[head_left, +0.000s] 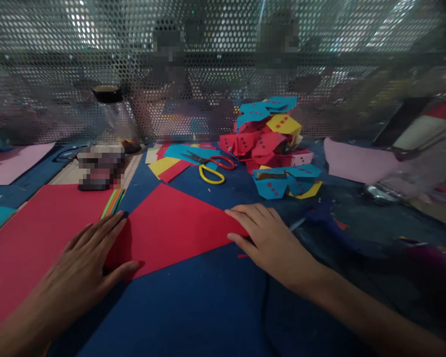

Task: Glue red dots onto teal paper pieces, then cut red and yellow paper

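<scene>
Nearest us, on the blue counter (193,312), we rest our left hand (91,260) flat, thumb apart from the fingers, at the left side of a red paper (174,230), which lies between our two hands. Our right hand (262,230) has its fingers loosely spread, their tips and the thumb on the paper's right corner. Left of it we see a larger red sheet (37,248), with thin coloured strips (112,202) just beyond our left fingertips. Farther back, scissors (203,160) lie open over coloured scraps (171,167), beside a heap of dotted folded paper (258,144). Beyond stand a dark-capped bottle (118,116) and a perforated screen (211,64).
</scene>
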Demonstrator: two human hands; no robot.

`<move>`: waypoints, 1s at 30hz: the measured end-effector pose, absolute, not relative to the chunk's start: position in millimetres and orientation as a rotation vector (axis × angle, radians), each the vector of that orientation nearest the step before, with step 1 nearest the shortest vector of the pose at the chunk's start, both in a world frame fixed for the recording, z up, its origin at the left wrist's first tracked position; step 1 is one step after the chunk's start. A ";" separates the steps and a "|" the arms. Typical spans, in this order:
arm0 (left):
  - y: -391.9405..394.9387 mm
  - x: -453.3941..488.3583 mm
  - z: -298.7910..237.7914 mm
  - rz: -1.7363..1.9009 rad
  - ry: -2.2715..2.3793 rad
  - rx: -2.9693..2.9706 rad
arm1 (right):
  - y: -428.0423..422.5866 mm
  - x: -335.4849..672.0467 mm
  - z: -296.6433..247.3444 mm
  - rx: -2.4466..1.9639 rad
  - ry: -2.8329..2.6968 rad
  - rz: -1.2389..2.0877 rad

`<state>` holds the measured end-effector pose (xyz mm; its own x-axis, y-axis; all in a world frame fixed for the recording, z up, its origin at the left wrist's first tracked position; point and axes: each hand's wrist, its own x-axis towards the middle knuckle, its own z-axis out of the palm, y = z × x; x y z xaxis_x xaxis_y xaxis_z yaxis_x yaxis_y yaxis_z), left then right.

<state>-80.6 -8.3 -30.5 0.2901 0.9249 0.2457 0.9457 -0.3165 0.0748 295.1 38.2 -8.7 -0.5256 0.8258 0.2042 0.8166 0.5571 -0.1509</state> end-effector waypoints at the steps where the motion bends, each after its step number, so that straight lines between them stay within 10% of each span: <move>1: -8.1 -79.6 -32.3 -0.370 -1.793 -2.447 | 38.6 295.0 -10.7 -1.387 -2.545 0.015; 22: -11.4 -73.9 -42.3 -0.597 -1.664 -2.543 | 39.9 298.2 -15.6 -1.317 -2.482 0.100; 30: -12.7 -63.8 -18.3 -1.032 -2.304 -2.564 | 39.7 300.1 -15.5 -1.306 -2.442 0.226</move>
